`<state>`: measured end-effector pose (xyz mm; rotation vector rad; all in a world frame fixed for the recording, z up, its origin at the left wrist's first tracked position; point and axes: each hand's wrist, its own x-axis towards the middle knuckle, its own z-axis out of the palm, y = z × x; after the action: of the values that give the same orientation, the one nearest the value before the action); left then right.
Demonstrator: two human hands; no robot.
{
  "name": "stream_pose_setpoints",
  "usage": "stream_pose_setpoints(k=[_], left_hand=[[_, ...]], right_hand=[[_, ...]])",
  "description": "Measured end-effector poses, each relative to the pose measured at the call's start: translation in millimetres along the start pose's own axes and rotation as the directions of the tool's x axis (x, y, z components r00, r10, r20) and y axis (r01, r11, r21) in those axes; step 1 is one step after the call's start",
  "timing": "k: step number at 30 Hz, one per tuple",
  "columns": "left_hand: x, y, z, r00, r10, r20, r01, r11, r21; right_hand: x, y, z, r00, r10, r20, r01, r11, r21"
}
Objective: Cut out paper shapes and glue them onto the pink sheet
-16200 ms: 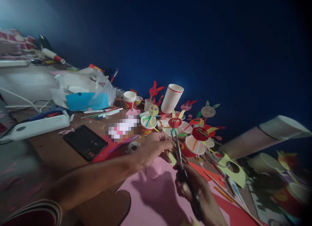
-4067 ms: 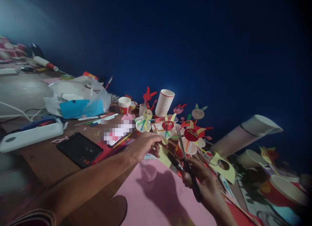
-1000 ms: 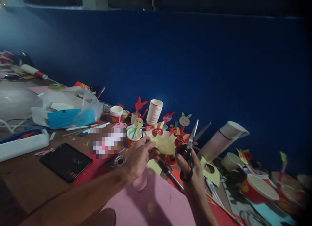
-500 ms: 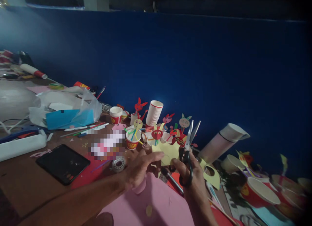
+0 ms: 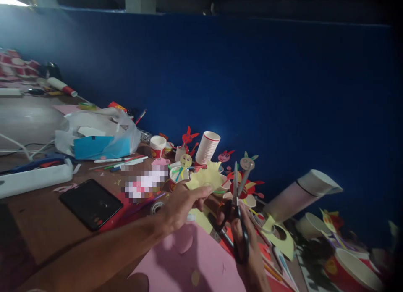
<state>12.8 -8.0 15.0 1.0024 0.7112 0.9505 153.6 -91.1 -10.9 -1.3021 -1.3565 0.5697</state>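
Note:
Between the thumb and fingers of my left hand [image 5: 184, 206] is a piece of yellow paper [image 5: 205, 177] with a jagged, wavy cut edge. My right hand [image 5: 247, 237] grips black-handled scissors [image 5: 239, 199], whose blades point up and stand slightly apart. The blades are to the right of the yellow paper and do not touch it. Below both hands lies a large pink sheet [image 5: 192, 262]. Just behind them stand paper cups with paper animal figures, among them a yellow round face [image 5: 185, 160] and a red figure [image 5: 189, 136].
A stack of white cups [image 5: 208, 148] stands at the back, by the blue wall. To the right are a leaning white flask [image 5: 302, 193], cut yellow scrap [image 5: 281, 241] and red cups [image 5: 349, 269]. Leftward lie a black tablet [image 5: 90, 203], pens [image 5: 129, 162] and a plastic bag [image 5: 97, 134].
The scissors have moved left and down, away from the yellow paper. My left hand has turned the paper and shifted it slightly left. The view has swung a little left.

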Motion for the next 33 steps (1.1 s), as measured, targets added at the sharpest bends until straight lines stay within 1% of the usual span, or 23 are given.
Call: stream_pose_setpoints(k=[2,4,6,9,10,15,19,21,25,28,33], left_hand=[[1.0,4.8,-1.4,1.000,-0.019,-0.013,0.018,0.998,-0.061],[1.0,8.0,-1.8,1.000,-0.006,-0.016,0.004,0.993,-0.121],[0.5,9.3,-1.4,1.000,0.007,-0.029,-0.012,0.987,-0.160],[0.4,8.3,0.0,0.998,-0.007,-0.056,-0.004,0.981,-0.192],[0.7,7.7,0.4,0.999,-0.007,-0.054,-0.004,0.980,-0.201],[1.4,6.1,1.5,1.000,0.015,-0.018,-0.019,0.972,-0.233],[-1.0,7.2,2.0,1.000,-0.001,-0.003,0.000,0.973,-0.230],[-2.8,8.3,2.5,0.999,-0.033,-0.026,0.026,0.974,-0.223],[-6.4,11.6,3.8,0.993,-0.095,-0.066,0.079,0.973,-0.217],[-8.4,13.5,4.7,0.991,-0.097,-0.088,0.077,0.975,-0.208],[-8.8,13.3,4.9,0.983,-0.071,-0.171,0.044,0.987,-0.157]], right_hand=[[-2.0,1.7,6.3,0.996,0.026,0.080,-0.030,0.998,0.046],[-4.5,3.6,13.0,0.990,0.051,0.129,-0.060,0.996,0.065],[-7.4,6.0,18.5,0.985,0.066,0.161,-0.078,0.995,0.067],[-11.9,10.3,23.8,0.981,0.057,0.185,-0.073,0.994,0.080],[-13.1,11.6,24.9,0.981,0.053,0.187,-0.069,0.994,0.080],[-15.6,13.0,28.1,0.990,0.063,0.127,-0.067,0.997,0.027],[-14.9,7.9,26.8,0.983,0.064,0.171,-0.069,0.997,0.023],[-14.2,5.1,25.8,0.977,0.070,0.200,-0.075,0.997,0.018],[-13.2,2.3,25.4,0.972,0.073,0.224,-0.078,0.997,0.012],[-13.3,2.7,25.4,0.972,0.085,0.220,-0.093,0.995,0.029],[-14.0,4.4,25.0,0.972,0.072,0.224,-0.085,0.995,0.049]])
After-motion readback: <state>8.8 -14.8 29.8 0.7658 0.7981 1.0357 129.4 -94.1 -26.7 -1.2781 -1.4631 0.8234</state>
